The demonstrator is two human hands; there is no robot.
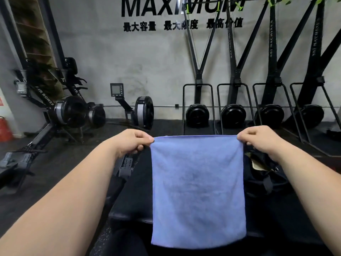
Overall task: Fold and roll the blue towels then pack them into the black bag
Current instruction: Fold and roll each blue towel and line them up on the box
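Note:
A blue towel hangs flat in front of me, stretched between both hands. My left hand pinches its top left corner. Its top right corner is pinched by my right hand. The towel's lower edge hangs near my lap. The black bag lies on a dark bench to the right, partly hidden behind the towel and my right forearm; a pale lining shows at its opening.
A black bench runs under the towel. Rowing machines stand at the left and middle on the dark floor. Several ski machines line the grey back wall at the right. A red extinguisher sits at the far left.

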